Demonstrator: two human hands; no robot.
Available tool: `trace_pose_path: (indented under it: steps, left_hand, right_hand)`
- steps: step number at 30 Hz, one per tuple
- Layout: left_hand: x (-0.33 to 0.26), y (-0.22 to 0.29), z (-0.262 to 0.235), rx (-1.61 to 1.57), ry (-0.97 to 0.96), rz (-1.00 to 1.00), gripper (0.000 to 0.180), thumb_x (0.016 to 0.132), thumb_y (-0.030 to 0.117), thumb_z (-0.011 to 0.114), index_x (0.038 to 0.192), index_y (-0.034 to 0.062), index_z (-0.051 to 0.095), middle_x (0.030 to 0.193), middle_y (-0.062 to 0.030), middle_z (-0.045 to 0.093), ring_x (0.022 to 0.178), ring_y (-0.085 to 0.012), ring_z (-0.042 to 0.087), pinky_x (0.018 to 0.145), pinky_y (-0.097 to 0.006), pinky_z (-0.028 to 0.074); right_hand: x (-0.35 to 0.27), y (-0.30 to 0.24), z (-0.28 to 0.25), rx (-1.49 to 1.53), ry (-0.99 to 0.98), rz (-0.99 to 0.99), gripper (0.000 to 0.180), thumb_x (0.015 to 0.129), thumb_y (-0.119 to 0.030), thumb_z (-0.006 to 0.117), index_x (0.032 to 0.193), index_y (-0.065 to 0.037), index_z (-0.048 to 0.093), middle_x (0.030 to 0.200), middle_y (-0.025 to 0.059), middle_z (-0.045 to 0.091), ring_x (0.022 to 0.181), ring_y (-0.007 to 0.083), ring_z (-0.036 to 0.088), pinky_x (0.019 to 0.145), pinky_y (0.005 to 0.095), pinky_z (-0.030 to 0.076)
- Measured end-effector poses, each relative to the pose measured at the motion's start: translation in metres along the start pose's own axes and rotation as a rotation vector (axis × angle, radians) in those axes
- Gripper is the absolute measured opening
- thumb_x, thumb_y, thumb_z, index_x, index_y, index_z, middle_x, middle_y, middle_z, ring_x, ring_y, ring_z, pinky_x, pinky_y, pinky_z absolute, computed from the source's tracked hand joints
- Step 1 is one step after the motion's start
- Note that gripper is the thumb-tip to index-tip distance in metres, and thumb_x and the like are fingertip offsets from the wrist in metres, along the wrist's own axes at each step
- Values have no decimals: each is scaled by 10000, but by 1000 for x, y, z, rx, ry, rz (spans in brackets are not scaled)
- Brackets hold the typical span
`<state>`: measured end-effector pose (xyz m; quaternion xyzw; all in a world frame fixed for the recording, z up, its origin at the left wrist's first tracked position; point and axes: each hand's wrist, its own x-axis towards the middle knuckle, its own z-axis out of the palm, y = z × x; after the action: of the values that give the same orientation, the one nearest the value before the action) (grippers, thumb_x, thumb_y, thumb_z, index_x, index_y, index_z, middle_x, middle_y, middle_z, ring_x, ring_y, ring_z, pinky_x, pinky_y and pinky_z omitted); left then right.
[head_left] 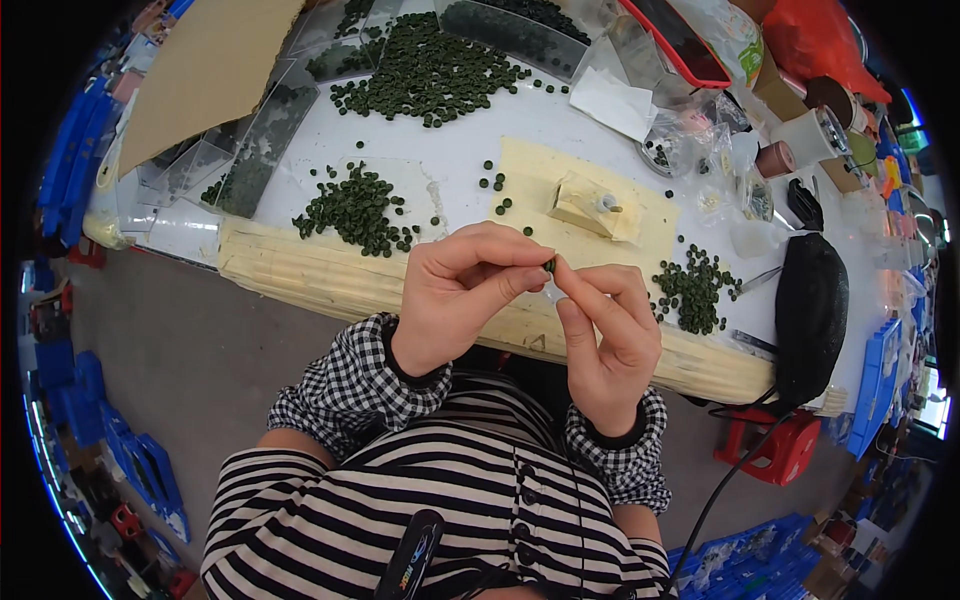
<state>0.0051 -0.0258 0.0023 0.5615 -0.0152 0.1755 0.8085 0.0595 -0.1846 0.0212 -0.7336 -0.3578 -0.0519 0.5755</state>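
Just beyond the table's front edge, my two hands meet over my lap. My left hand (462,290) pinches a small dark green round piece (549,266) between thumb and fingertips. The right hand (617,335) is curled, its index fingertip right beside that piece and its thumb a little lower. Something faint and clear shows between the right fingers, too small to make out. Left of my hands lies a small pile of similar green pieces (362,208); another pile (692,288) is on the right. Beyond the hands, a yellowish block with a small peg (598,207) stands on a cream sheet (530,160).
A large heap of green pieces (430,70) covers the far table, beside clear plastic trays (262,140) and cardboard (205,70). On the right are a black pouch (812,310), tweezers (762,280), a white paper (612,103), a spool (775,160) and a red-rimmed box (680,45).
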Motion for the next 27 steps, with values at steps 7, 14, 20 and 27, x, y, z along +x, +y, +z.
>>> trace_pose_path:
  steps: [7, 14, 20, 27]
  left_hand:
    - [-1, 1, 1, 41, -7, 13, 211, 859, -98, 647, 1047, -22, 704, 1031, -107, 655, 940, -156, 650, 831, -257, 563]
    - [-1, -1, 2, 4, -6, -8, 205, 870, -83, 643, 1058, -22, 697, 1032, -102, 652, 940, -151, 649, 841, -251, 560]
    - [-1, 4, 5, -101, 43, -117, 203, 877, -55, 658, 1079, -38, 672, 1019, -102, 676, 914, -142, 661, 821, -247, 557]
    - [-1, 1, 1, -83, -15, -65, 193, 878, -51, 662, 1070, -44, 668, 1014, -108, 683, 903, -142, 666, 812, -248, 556]
  right_hand:
    - [-1, 1, -2, 8, -16, -12, 343, 775, 34, 713, 1111, -37, 724, 907, 62, 642, 814, 211, 552, 726, 298, 451]
    - [-2, 1, -2, 23, -21, 5, 354, 779, 41, 712, 1124, -36, 718, 923, 66, 650, 816, 206, 560, 721, 290, 458]
    - [-4, 1, -3, 33, -9, -3, 368, 773, 47, 713, 1133, -29, 712, 938, 74, 657, 832, 210, 576, 736, 288, 464]
    - [-4, 0, -2, -30, 3, -57, 383, 758, 49, 720, 1133, -26, 711, 935, 74, 656, 823, 218, 578, 730, 297, 465]
